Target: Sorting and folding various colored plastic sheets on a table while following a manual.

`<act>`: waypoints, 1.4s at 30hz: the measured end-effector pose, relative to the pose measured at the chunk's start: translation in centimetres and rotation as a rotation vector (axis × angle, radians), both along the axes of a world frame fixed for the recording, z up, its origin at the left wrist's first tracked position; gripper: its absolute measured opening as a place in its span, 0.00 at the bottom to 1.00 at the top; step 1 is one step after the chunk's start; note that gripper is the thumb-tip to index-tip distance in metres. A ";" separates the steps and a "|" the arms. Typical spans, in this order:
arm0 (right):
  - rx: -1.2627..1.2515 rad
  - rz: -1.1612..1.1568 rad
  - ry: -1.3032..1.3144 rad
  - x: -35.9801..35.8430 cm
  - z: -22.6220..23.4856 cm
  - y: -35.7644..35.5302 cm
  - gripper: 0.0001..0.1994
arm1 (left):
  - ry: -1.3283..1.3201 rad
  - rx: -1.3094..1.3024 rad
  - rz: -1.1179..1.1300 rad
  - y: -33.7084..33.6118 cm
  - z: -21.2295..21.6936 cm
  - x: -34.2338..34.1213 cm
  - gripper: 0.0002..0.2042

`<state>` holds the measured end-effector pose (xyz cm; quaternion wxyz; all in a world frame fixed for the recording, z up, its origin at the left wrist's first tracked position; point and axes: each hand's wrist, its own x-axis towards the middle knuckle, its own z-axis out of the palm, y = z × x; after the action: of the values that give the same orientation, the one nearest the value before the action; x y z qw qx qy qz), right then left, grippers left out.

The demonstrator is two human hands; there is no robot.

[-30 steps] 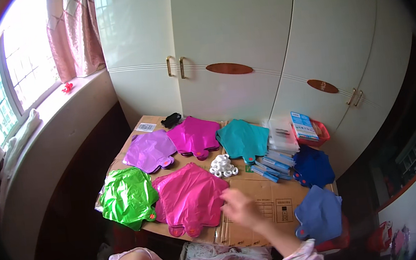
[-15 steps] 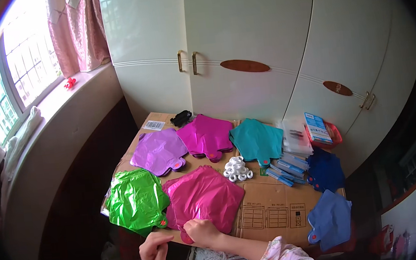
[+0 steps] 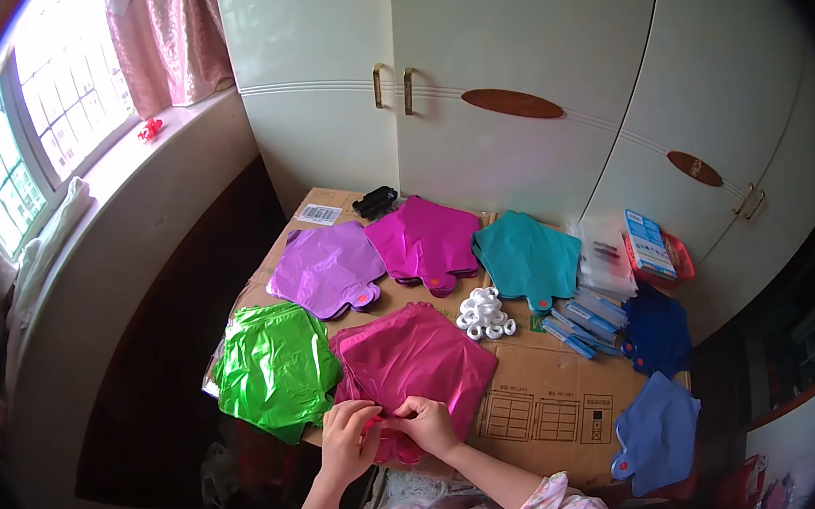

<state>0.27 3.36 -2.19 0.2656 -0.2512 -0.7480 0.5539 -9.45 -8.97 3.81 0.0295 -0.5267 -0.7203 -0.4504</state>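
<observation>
Since the earlier frame, both hands have closed in on the near tip of the pink foil balloon (image 3: 416,366), and the view has tipped slightly so the wardrobe doors (image 3: 469,82) sit higher. The left hand (image 3: 347,440) and right hand (image 3: 427,422) meet at that tip, fingers curled and pinching the foil tail between them; neither is open. The pink foil balloon lies flat on the cardboard-covered desk (image 3: 540,409), at its near edge, touching the green foil balloon (image 3: 276,370) on its left and just short of the cluster of white rings (image 3: 484,314) beyond it. Its long axis runs from the near desk edge away toward the wardrobe doors, slightly slanted to the right; the narrow tail points back at the person and the broad body points away. Risks, as judged: the pinch sits on thin foil, so a hard pull or twist could crease or tear the tail seam. More than one pink sheet appears stacked there, so the fingers may lift two layers instead of one. The tail overhangs the desk edge, so the slick stack could slide off toward the lap. A sweep of the left hand could also drag the green foil balloon off the same edge.
</observation>
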 end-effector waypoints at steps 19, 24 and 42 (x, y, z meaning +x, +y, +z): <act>-0.341 0.154 0.031 -0.4 -1.5 1.6 0.09 | 0.479 -0.453 0.044 -0.1 -2.6 -3.2 0.14; -0.206 0.069 -0.039 -0.7 -0.2 0.9 0.11 | 0.300 -0.293 0.002 -0.7 0.1 -2.2 0.15; -0.857 0.117 0.324 -0.1 -1.4 3.5 0.01 | 0.428 -0.611 -0.239 3.1 -0.7 -4.3 0.13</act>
<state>0.19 6.89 -3.56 0.2198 -0.2060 -0.4131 0.8594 -13.70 -5.87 3.15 -0.0318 -0.6733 -0.7324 -0.0957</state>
